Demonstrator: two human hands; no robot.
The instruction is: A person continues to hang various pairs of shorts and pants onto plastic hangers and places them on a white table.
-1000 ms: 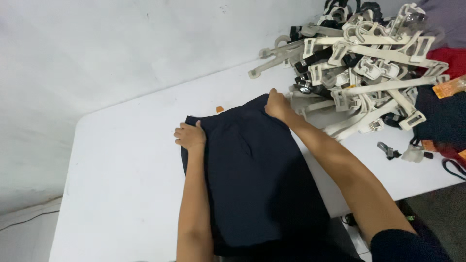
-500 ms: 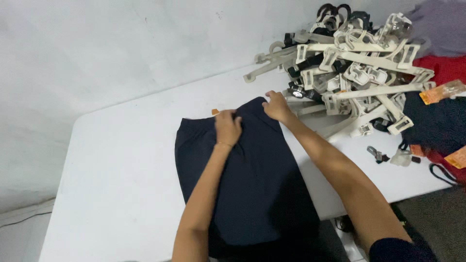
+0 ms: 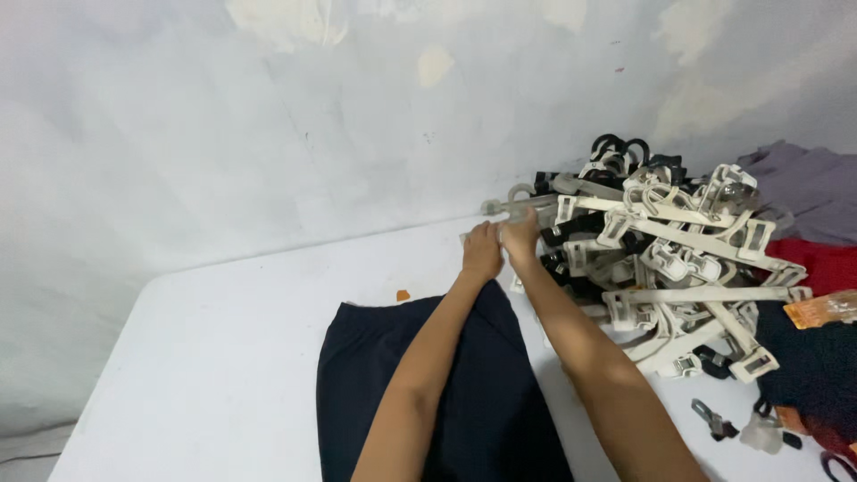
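A white plastic clip hanger (image 3: 522, 207) is gripped by the left hand (image 3: 482, 250) and right hand (image 3: 520, 239) at the edge of the tangled hanger pile (image 3: 678, 268). It should be drawn free slowly, above the dark navy folded garment (image 3: 437, 384) on the white table (image 3: 214, 357).

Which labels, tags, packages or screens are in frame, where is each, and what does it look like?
Orange rectangular tag: far right edge of the white table, lying on dark cloth beside the pile of white plastic clip hangers; its print is too small to make out.
Small orange scrap: on the table just past the top edge of the dark navy garment; whether it is a label cannot be told.
No packages, signs or screens in view.
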